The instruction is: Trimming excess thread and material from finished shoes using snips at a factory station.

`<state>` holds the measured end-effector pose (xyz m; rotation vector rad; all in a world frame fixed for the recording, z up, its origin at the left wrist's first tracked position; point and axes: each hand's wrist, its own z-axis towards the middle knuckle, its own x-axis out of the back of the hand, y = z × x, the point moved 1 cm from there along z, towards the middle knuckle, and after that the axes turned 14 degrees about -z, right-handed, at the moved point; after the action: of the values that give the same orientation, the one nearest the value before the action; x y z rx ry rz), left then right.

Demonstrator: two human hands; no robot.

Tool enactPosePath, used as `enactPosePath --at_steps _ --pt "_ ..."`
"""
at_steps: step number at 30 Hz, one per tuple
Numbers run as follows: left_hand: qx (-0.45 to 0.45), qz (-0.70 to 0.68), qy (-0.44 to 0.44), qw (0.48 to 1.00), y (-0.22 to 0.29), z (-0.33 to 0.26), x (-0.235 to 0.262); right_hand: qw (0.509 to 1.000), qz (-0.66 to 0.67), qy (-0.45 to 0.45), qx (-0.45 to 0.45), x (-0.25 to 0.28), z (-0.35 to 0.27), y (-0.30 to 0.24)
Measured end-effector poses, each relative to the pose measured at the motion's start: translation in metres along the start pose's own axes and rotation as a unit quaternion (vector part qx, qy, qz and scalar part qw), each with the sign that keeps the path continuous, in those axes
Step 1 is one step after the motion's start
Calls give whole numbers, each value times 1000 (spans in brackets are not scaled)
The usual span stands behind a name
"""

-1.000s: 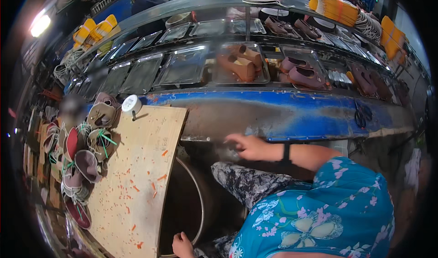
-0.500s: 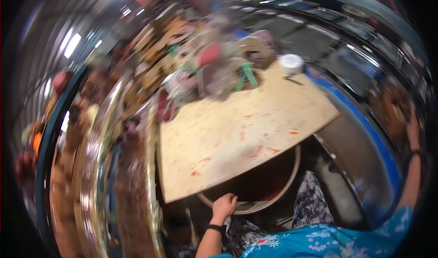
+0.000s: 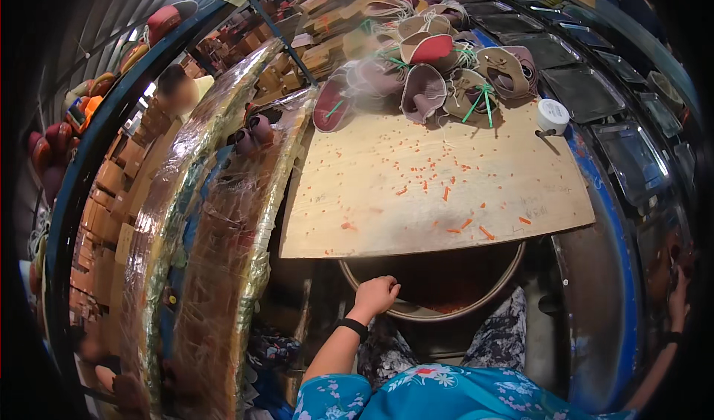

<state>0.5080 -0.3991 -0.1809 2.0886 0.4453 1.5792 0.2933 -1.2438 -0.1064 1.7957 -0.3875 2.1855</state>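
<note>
My left hand (image 3: 377, 296) is curled into a loose fist beside the rim of a round tub (image 3: 428, 317), with nothing visible in it. At the far right edge, my right hand (image 3: 678, 301) reaches out by a dark reddish thing, perhaps a shoe; its fingers are too dim to make out. A pale wooden board (image 3: 357, 212) lies over the tub's far part, scattered with small orange scraps (image 3: 446, 193). On its far side sit several shoes, among them a brown one (image 3: 513, 70) and one with green laces (image 3: 474, 97).
A white round jar (image 3: 552, 114) stands at the board's right corner. Dark trays (image 3: 632, 160) line the right side. Film-wrapped racks (image 3: 212, 219) run along the left, near a blue metal frame (image 3: 71, 189). Another person (image 3: 182, 93) is beyond them.
My view has swung, so the board and shoes now appear farther right and sharper. My left hand remains by the tub, and my right hand sits lower at the right edge.
</note>
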Motion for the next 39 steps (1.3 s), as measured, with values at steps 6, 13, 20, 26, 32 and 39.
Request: enactPosePath --at_steps 6,13,20,26,32,39 --pt "4 13 10 1000 -3 -3 5 999 44 -10 -25 -5 24 -37" --pt "-59 -112 27 992 -12 -11 3 974 129 175 -71 27 94 -30" --pt "-22 -494 -149 856 51 -44 29 924 213 310 69 104 17 -274" --pt "69 -861 -180 470 64 -74 29 804 210 177 528 101 -94 -638" --pt "78 -912 -13 403 -4 -110 24 760 246 -6 602 37 -151 -707" --pt "-26 -656 141 741 -41 -93 24 774 527 -116 331 24 -141 -698"
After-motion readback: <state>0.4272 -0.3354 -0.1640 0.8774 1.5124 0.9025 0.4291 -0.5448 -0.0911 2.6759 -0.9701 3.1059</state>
